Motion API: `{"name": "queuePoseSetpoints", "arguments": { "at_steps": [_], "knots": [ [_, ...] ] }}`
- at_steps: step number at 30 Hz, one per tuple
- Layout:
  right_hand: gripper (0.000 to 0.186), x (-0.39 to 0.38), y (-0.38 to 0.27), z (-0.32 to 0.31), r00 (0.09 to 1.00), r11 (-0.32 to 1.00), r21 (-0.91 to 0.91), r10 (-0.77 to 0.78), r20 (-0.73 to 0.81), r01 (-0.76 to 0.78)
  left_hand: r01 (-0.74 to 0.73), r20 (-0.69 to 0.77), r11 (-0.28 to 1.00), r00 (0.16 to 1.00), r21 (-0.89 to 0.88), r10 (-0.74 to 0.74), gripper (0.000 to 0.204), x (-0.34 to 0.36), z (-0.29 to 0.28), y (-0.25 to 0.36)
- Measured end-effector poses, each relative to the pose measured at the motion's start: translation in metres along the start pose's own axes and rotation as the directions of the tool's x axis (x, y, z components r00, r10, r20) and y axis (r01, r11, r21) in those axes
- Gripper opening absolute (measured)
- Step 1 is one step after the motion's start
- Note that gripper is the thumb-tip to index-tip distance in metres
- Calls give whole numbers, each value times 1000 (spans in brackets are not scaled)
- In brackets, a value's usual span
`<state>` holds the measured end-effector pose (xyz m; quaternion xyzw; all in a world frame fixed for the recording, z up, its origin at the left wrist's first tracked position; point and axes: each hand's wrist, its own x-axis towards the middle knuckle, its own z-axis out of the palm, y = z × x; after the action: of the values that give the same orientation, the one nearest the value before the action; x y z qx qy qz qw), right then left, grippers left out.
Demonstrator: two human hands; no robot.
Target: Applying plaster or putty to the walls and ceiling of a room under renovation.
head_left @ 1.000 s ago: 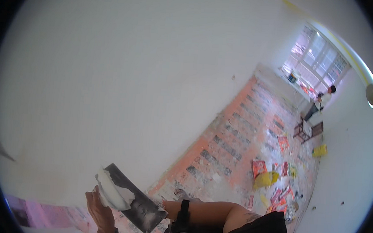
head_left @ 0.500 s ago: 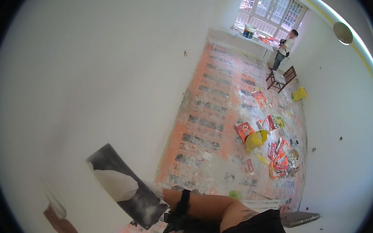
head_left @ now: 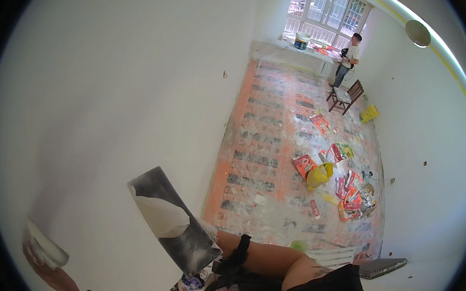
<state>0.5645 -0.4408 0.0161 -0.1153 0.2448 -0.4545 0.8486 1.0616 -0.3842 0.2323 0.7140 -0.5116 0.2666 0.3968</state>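
Observation:
At the lower left my left hand (head_left: pixel 39 259) is closed on a plastering trowel (head_left: pixel 51 250), whose pale blade lies close against the white wall (head_left: pixel 113 83). My right arm, with a black strap at the forearm, reaches across to the left. Its hand (head_left: pixel 210 229), whitened and mostly hidden, grips a broad dark metal plate (head_left: pixel 199 246) from behind. A smooth mound of white putty (head_left: pixel 162 215) covers part of the plate's face. The plate hangs tilted in front of the wall, to the right of the trowel.
Below, the stained floor (head_left: pixel 254 158) carries red bags (head_left: pixel 352 200), a yellow bag (head_left: pixel 320 176) and scraps. A wooden chair (head_left: pixel 345 96) and a person (head_left: pixel 347 59) stand far off, by a table (head_left: pixel 320 55) with a bucket (head_left: pixel 302 40) under the window. A grey spiral-bound object (head_left: pixel 384 268) shows at the right.
My left hand and its trowel have moved left and slightly up along the wall. The putty-loaded plate in my right hand has shifted right and up, and the view has turned slightly.

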Motion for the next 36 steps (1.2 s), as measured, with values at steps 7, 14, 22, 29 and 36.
{"name": "queuePoseSetpoints", "arguments": {
  "at_steps": [7, 14, 22, 29, 36],
  "knots": [
    [28, -24, -3, 12, 999, 996, 83, -40, -6, 40, -60, 49, 958, 998, 280, 48, 48, 0, -28, -3],
    [28, 96, -44, 103, 932, 997, 8, 66, 357, -74, -31, 18, 999, 999, -14, 31, 41, -8, 3, 63],
    [23, 159, -128, 270, 644, 852, -137, -267, 717, 505, -155, 163, 897, 982, 413, 95, 61, -1, -41, 76],
    [15, 191, -199, 434, 589, 926, -114, -131, 797, 360, -79, 175, 876, 984, 476, -6, 65, -6, -36, 75],
    [40, 159, -182, 544, 346, 958, -101, 2, 938, 267, -30, 186, 865, 980, 501, -74, 67, 3, -41, 94]
  ]
}}
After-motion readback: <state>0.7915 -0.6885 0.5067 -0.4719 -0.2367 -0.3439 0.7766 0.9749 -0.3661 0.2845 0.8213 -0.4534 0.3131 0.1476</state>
